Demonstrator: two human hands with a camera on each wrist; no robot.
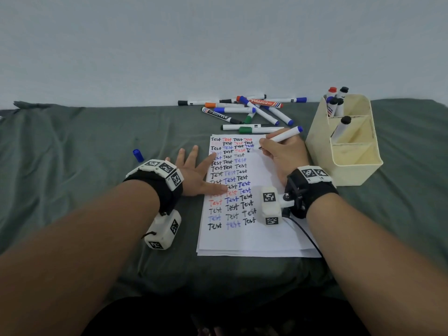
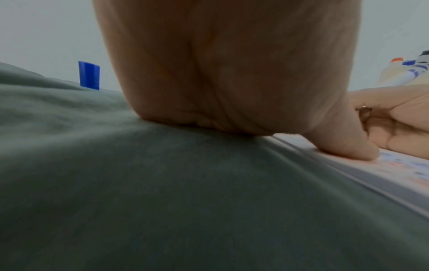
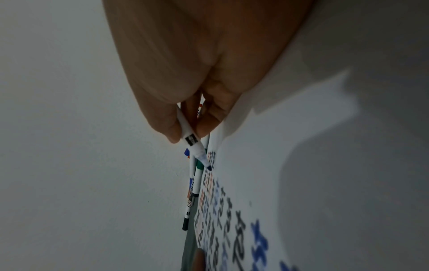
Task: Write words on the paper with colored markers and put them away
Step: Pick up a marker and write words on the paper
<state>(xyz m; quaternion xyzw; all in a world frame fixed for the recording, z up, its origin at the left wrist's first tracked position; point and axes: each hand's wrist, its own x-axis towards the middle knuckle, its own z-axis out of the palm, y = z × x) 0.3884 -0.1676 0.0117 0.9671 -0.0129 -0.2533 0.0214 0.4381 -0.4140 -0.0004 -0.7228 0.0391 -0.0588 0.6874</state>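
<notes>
A white sheet of paper (image 1: 257, 236) covered in rows of "Test" in black, red and blue lies on the grey-green cloth. My left hand (image 1: 194, 172) lies flat with spread fingers, its thumb (image 2: 348, 146) and forefinger pressing the paper's left edge. My right hand (image 1: 268, 147) pinches an uncapped white marker with a blue end (image 1: 284, 136), its tip (image 3: 208, 167) touching the paper (image 3: 255, 183) in the fourth row, at the end of a half-written word. A loose blue cap (image 1: 138, 155) stands on the cloth left of my left hand and also shows in the left wrist view (image 2: 89, 76).
Several capped markers (image 1: 242, 109) lie in a heap beyond the paper by the wall. A cream desk organizer (image 1: 354, 156) stands right of the paper, with several markers upright in its back compartments (image 1: 335, 103). The cloth (image 1: 72, 154) is wrinkled.
</notes>
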